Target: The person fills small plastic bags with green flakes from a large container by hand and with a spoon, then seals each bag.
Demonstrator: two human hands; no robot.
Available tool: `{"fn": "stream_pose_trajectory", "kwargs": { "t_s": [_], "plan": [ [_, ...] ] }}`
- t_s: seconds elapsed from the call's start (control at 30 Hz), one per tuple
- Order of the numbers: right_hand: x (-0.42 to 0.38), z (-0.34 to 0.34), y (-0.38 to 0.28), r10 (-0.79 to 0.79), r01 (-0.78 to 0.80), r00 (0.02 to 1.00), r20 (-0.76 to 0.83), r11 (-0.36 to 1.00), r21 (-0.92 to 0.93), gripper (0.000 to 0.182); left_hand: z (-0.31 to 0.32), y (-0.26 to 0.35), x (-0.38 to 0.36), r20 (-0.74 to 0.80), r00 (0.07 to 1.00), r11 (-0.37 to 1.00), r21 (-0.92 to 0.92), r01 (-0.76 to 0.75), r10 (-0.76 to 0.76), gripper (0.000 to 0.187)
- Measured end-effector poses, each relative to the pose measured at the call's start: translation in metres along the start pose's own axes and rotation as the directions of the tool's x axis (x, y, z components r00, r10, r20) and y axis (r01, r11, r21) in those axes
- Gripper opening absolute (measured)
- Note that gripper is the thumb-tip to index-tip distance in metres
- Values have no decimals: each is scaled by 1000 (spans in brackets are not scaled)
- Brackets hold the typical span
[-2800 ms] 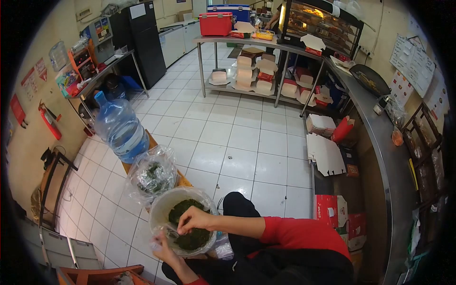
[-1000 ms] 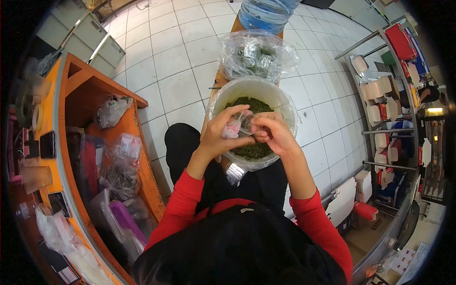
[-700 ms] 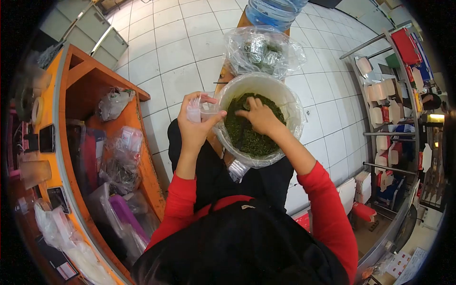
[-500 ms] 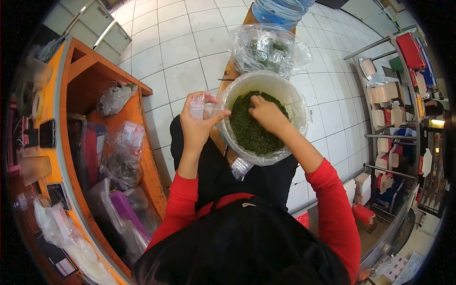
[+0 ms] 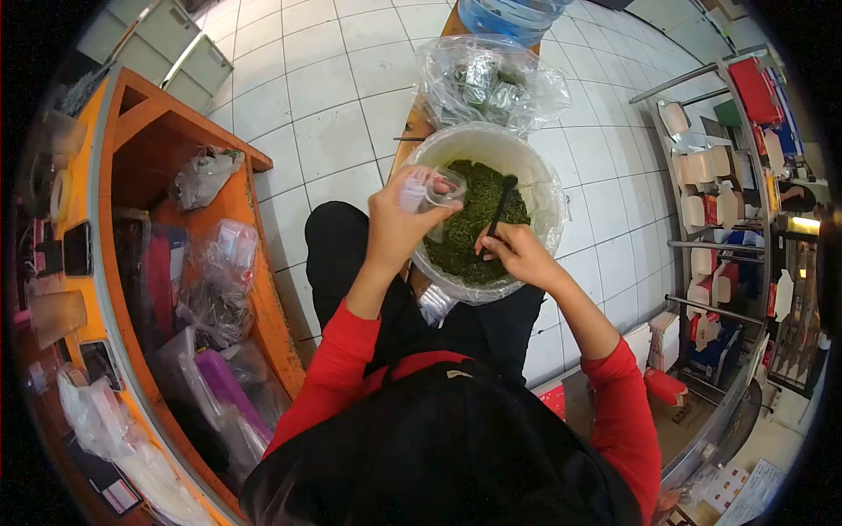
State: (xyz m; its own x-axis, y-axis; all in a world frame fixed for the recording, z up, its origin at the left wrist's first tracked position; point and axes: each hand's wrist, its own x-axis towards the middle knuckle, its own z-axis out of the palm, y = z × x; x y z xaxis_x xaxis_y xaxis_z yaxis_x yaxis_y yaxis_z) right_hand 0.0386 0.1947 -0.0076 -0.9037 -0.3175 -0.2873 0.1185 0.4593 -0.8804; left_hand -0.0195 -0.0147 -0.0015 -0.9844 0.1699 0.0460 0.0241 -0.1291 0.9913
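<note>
My left hand is curled round a small clear plastic bag, whose rounded mouth stands open over the left rim of a white bucket. In the bucket, lined with clear plastic, lies a mass of finely chopped green herbs. Between the thumb and fingers of my right hand is the handle of a black spoon. The spoon slants up and away over the herbs, its head toward the far right side of the bucket.
Beyond the bucket, a large clear bag with green packets sits on a wooden bench, before a blue water bottle. An orange cabinet with bagged goods stands left. A metal rack of cartons is on the right.
My right hand has come up from the herbs toward the near right, now with a black spoon in it. My left hand has moved right with the plastic bag, over the bucket's rim.
</note>
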Motion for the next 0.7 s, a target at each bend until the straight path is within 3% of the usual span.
{"fn": "stream_pose_trajectory", "kwargs": {
  "t_s": [0.13, 0.23, 0.3, 0.37, 0.43, 0.47, 0.5, 0.57, 0.67, 0.7],
  "plan": [
    [10, -16, 5, 287, -221, 952, -106, 885, 411, 18, 25, -11, 3, 34, 999, 991, 129, -16, 11, 32],
    [7, -47, -6, 334, -166, 907, -257, 843, 512, 19, 29, -16, 3, 59, 998, 967, 249, -51, 37, 32],
    [3, -56, -19, 211, 68, 831, -514, 880, 470, 19, 32, -22, 3, 56, 997, 957, 281, -71, 58, 31],
    [-1, -57, -37, 36, 289, 685, -728, 903, 317, 18, 35, -27, 3, 56, 997, 951, 302, -68, 54, 31],
    [0, -39, -60, -190, 468, 472, -861, 881, 62, 17, 39, -29, 3, 58, 998, 948, 316, -45, 28, 31],
    [0, -31, -61, -315, 468, 430, -846, 879, -89, 14, 41, -28, 3, 55, 998, 948, 317, -37, 21, 32],
    [1, -27, -59, -570, 436, 369, -734, 804, -405, 11, 44, -27, 2, 53, 999, 947, 319, -29, 13, 32],
    [-10, -14, -62, -692, 345, 450, -565, 718, -605, 22, 47, -23, 1, 46, 999, 942, 334, -35, 21, 33],
    [-8, -9, -53, -834, 341, 362, -416, 534, -773, 38, 48, -20, 0, 31, 998, 932, 357, -58, 50, 37],
    [-8, -10, -49, -834, 338, 341, -435, 540, -771, 41, 48, -21, 0, 26, 998, 935, 351, -55, 49, 38]
  ]
}}
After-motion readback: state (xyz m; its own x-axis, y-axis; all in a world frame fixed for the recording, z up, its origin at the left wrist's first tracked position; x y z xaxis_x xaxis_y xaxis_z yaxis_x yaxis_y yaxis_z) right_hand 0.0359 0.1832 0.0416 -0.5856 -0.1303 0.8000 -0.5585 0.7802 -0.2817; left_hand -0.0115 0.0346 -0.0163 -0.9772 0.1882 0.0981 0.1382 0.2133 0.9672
